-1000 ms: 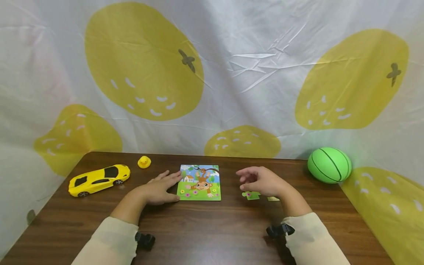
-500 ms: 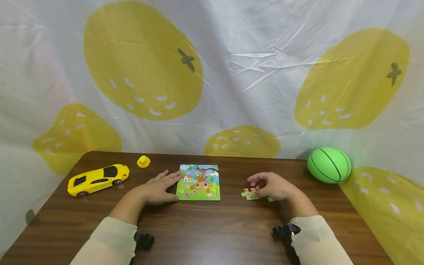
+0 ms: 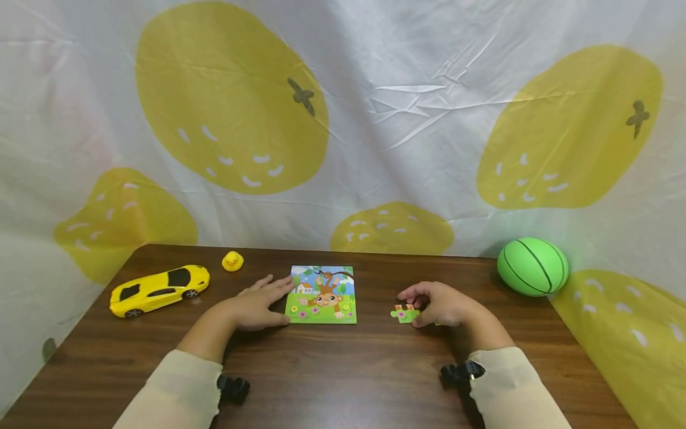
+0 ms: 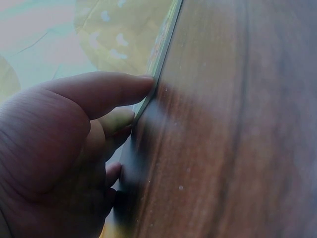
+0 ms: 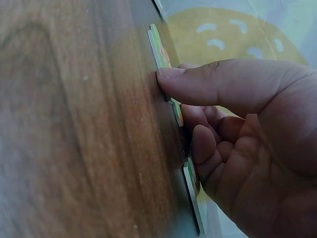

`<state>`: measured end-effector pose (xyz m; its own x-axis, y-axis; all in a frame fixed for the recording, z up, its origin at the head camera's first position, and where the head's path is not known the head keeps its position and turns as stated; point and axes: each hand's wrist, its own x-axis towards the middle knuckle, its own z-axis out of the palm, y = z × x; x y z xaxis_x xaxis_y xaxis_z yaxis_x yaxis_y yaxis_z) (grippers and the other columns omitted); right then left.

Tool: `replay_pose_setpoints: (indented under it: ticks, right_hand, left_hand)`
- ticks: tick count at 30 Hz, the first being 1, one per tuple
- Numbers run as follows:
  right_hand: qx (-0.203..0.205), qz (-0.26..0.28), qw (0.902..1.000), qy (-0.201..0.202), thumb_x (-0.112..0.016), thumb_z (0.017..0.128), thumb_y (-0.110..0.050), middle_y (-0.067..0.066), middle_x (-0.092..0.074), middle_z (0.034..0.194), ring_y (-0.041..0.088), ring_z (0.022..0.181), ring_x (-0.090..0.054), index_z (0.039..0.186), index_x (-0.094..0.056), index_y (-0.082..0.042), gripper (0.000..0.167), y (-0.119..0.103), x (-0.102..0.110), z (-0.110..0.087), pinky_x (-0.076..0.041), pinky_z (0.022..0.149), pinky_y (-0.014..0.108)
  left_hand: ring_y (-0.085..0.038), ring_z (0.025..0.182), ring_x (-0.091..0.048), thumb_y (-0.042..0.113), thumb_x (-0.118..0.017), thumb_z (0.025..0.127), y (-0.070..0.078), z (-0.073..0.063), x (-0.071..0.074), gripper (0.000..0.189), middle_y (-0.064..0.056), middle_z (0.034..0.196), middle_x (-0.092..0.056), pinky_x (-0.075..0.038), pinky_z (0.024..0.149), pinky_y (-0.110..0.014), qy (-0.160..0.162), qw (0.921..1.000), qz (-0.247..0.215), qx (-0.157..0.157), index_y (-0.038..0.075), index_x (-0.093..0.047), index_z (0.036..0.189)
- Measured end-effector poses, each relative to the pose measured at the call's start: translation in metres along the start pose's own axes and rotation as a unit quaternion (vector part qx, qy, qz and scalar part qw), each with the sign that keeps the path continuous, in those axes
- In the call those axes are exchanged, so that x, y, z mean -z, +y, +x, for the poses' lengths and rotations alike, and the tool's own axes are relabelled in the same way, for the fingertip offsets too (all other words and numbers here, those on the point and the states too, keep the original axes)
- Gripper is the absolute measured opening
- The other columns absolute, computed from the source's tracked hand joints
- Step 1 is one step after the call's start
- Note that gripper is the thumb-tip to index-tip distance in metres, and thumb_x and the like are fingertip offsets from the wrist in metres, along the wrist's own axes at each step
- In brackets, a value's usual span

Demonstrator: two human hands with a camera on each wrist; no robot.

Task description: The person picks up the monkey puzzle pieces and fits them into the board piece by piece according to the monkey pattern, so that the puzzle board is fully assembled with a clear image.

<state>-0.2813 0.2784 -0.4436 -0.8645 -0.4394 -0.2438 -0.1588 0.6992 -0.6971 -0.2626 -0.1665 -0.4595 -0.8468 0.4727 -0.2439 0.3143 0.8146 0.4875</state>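
A square picture puzzle (image 3: pixel 320 298) showing an upside-down monkey lies flat on the wooden table. At its left side rests my left hand (image 3: pixel 262 305), fingers and thumb extended along the edge; the left wrist view has the thumb (image 4: pixel 124 89) against the puzzle's thin border. To the right of the puzzle, my right hand (image 3: pixel 442 305) pinches a green puzzle piece (image 3: pixel 403 314) with a pink flower, thumb at its near edge and index finger at its far side. Another puzzle piece (image 5: pixel 194 193) lies beside it, mostly hidden under the hand in the head view.
At the left stands a yellow toy car (image 3: pixel 161 292), with a small yellow rubber duck (image 3: pixel 233 261) behind it. A green ball (image 3: pixel 533 267) with black lines sits at the back right corner. A white cloth (image 3: pixel 407 149) with yellow fruit prints hangs behind the table (image 3: pixel 332 375).
My right hand has moved slightly right and down onto the puzzle piece, its fingers closing around it. My left hand stays at the puzzle's left edge.
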Motion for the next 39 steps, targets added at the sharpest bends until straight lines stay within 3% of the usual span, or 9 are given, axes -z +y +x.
replay_pose_setpoints:
  ticks: [8, 16, 27, 39]
  right_hand:
    - [-0.004, -0.01, 0.9999, 0.011, -0.09, 0.072, 0.002, 0.006, -0.073, 0.109, 0.02, 0.101, -0.062, 0.117, -0.079, -0.009, 0.047, -0.002, -0.002, 0.0, -0.055, 0.083, 0.026]
    - [0.0, -0.013, 0.9997, 0.021, -0.088, 0.072, 0.0, 0.006, -0.072, 0.1, 0.019, 0.091, -0.059, 0.114, -0.08, -0.008, 0.044, -0.007, -0.002, 0.001, -0.053, 0.069, 0.024]
    - [0.043, -0.048, 0.9967, 0.05, -0.089, 0.08, -0.014, -0.002, -0.077, 0.107, 0.017, 0.1, -0.066, 0.119, -0.08, -0.017, 0.04, -0.016, 0.002, 0.007, -0.056, 0.088, 0.03]
    - [0.112, -0.033, 0.993, 0.018, -0.088, 0.081, -0.016, 0.004, -0.075, 0.113, 0.016, 0.098, -0.065, 0.122, -0.08, -0.015, 0.042, -0.063, -0.027, 0.034, -0.055, 0.087, 0.026]
  left_hand:
    - [-0.043, 0.169, -0.008, 0.049, -0.068, 0.097, -0.001, 0.001, 0.0, 0.087, 0.0, 0.182, -0.02, -0.013, 0.128, -0.078, -0.002, 1.0, -0.002, 0.001, 0.021, -0.03, 0.171]
    - [-0.043, 0.169, -0.007, 0.048, -0.068, 0.098, 0.0, 0.0, 0.001, 0.086, 0.0, 0.182, -0.02, -0.012, 0.128, -0.078, -0.003, 1.0, -0.004, 0.0, 0.021, -0.03, 0.171]
    - [-0.044, 0.169, -0.008, 0.048, -0.067, 0.098, 0.001, -0.001, 0.001, 0.086, 0.0, 0.182, -0.02, -0.012, 0.128, -0.077, -0.001, 1.0, -0.003, -0.003, 0.02, -0.03, 0.171]
    - [-0.044, 0.169, -0.008, 0.048, -0.067, 0.098, 0.001, -0.001, 0.002, 0.086, 0.0, 0.182, -0.02, -0.012, 0.128, -0.077, -0.001, 1.0, 0.0, -0.004, 0.02, -0.031, 0.171]
